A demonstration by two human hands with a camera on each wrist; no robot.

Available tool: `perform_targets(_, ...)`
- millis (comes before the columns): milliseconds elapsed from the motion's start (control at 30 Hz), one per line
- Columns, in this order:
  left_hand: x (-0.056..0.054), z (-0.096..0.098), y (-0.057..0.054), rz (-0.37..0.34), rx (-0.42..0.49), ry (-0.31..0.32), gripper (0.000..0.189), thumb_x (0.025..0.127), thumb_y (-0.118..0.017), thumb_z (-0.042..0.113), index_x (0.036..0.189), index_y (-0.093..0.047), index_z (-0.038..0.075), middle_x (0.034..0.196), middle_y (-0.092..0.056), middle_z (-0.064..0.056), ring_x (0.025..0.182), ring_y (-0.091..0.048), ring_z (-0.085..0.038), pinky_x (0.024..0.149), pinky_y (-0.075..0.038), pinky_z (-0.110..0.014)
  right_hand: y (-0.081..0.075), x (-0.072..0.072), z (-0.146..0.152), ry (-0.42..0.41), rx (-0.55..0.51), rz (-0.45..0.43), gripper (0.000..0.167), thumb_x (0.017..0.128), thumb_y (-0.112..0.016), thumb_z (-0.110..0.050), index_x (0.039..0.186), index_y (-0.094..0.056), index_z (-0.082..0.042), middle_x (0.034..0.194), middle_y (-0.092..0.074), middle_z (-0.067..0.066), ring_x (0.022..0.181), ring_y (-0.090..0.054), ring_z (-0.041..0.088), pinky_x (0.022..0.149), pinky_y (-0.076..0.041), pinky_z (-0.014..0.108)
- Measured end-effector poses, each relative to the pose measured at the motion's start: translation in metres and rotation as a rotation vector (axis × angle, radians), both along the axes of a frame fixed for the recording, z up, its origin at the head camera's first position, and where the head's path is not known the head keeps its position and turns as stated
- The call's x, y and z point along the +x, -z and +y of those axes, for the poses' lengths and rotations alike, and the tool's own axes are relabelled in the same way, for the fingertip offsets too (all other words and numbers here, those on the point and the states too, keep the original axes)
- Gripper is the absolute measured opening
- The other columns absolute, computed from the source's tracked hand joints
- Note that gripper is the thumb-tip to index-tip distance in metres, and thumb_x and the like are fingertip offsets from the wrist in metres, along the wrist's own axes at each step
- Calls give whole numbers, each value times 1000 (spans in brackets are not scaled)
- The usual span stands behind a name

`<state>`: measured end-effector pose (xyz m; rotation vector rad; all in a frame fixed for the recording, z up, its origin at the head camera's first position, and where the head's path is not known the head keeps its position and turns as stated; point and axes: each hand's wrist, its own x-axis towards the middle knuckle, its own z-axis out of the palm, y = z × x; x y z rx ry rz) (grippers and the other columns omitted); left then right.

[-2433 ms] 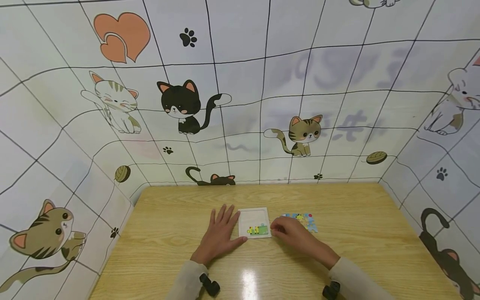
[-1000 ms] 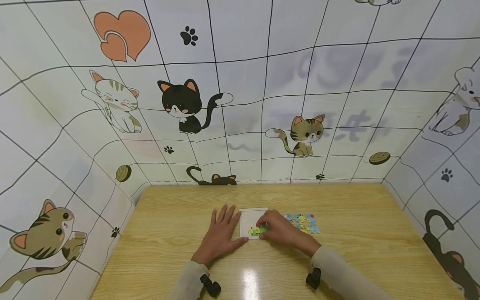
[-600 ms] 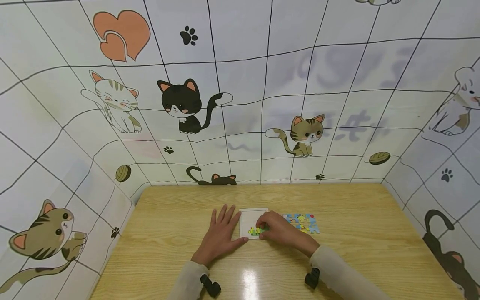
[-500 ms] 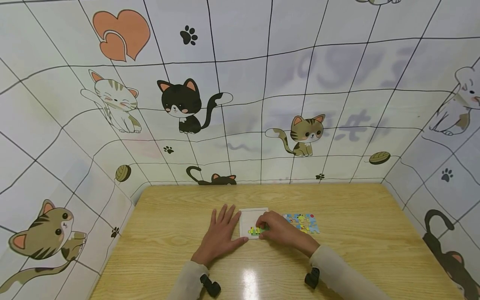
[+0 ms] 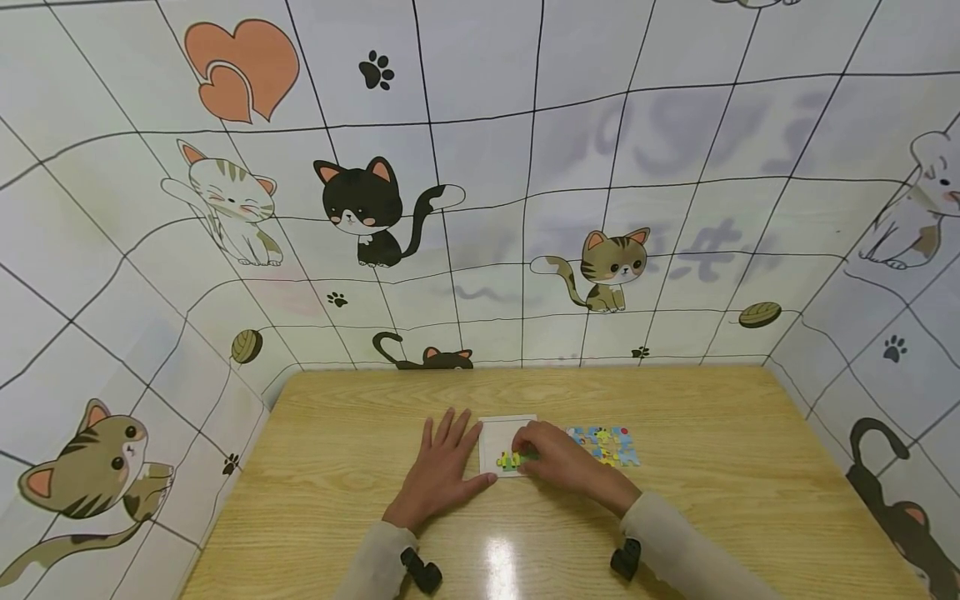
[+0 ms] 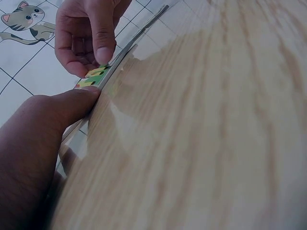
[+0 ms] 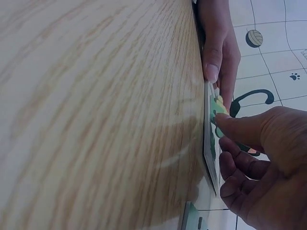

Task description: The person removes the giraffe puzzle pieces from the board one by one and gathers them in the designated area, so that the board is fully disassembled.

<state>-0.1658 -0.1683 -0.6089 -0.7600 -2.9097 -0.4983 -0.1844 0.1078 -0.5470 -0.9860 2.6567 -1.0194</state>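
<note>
A white puzzle tray (image 5: 495, 432) lies on the table, with yellow and green jigsaw pieces (image 5: 508, 462) along its near edge. My left hand (image 5: 441, 473) is spread flat at the tray's left side, fingertips on its edge and thumb at the near corner. My right hand (image 5: 566, 460) is over the tray's right part, thumb and fingers bent together on a green puzzle piece (image 7: 219, 132). Its thumb tip presses on the green in the right wrist view. In the left wrist view, the right fingertips are right at the yellow-green pieces (image 6: 93, 79).
To the right of the tray lie several blue and yellow jigsaw pieces (image 5: 624, 448), partly hidden behind the right hand. The wooden table (image 5: 360, 408) meets cat-patterned walls (image 5: 487, 317) at the back and sides. Each sleeve carries a small black wrist camera (image 5: 422, 573).
My right hand has moved left from beside the tray to above its green pieces, and has stayed nearly still there since. The left hand holds its place.
</note>
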Motion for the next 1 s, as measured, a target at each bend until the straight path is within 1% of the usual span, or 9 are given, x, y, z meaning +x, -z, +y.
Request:
perform_targets(67,0,0,-1,5,4,2,96,103,-48,80,173,-38,16,182,-25,-14,170,-13,-41,131,-5,-72,0,0,-1,12,-7,4,14,96,-84,-3,105,-77,-10,101,-73,-1,92,-64,14,83,-56,38)
perform_targets(167,0,0,-2,-5,-11,-3,96,103,-46,81,174,-37,17,183,-23,-13,170,-11,-40,132,-3,-71,0,1,-3,32,-25,4,9,99,-80,-3,102,-77,-11,98,-73,-3,89,-64,10,81,-56,35)
perform_targets(300,0,0,-2,-20,-37,-12,97,103,-42,83,175,-33,19,184,-20,-10,171,-9,-37,133,-1,-68,0,1,-2,51,-51,3,9,101,-78,-3,99,-77,-12,96,-74,-6,88,-64,7,79,-56,33)
perform_targets(467,-1,1,-2,-29,-37,-13,98,103,-42,84,176,-33,19,184,-18,-10,171,-8,-37,133,0,-67,-5,3,4,71,-131,-36,9,103,-75,-3,101,-77,-12,99,-74,-6,90,-65,8,79,-57,32)
perform_targets(533,-1,1,-2,-34,-37,-15,98,102,-42,84,176,-32,19,184,-18,-9,171,-7,-36,133,0,-67,-8,3,8,80,-152,-41,6,105,-75,-6,102,-77,-10,99,-73,-6,90,-65,8,80,-56,32)
perform_targets(633,-1,2,-3,-34,-35,-17,99,102,-42,84,176,-32,20,184,-18,-9,171,-7,-36,133,1,-67,-11,2,16,95,-178,-32,4,106,-75,-8,102,-76,-9,100,-72,-7,92,-66,10,82,-57,33)
perform_targets(733,-1,2,-3,-38,-38,-18,99,102,-41,84,176,-31,20,184,-18,-9,171,-7,-36,133,1,-67,-12,1,24,120,-192,-21,4,106,-75,-9,103,-77,-12,100,-72,-8,93,-65,10,81,-57,31)
perform_targets(833,-1,2,-3,-40,-40,-20,99,102,-41,85,176,-31,20,184,-18,-9,171,-7,-36,133,1,-67,-14,1,33,148,-210,-13,8,105,-75,-7,104,-77,-15,99,-72,-8,89,-65,11,75,-56,30)
perform_targets(1000,0,1,-3,-43,-39,-22,99,102,-42,84,176,-31,20,184,-18,-9,171,-7,-35,133,2,-66,-18,1,47,197,-222,-11,7,104,-76,-6,106,-77,-13,99,-72,-8,76,-58,17,65,-49,28)
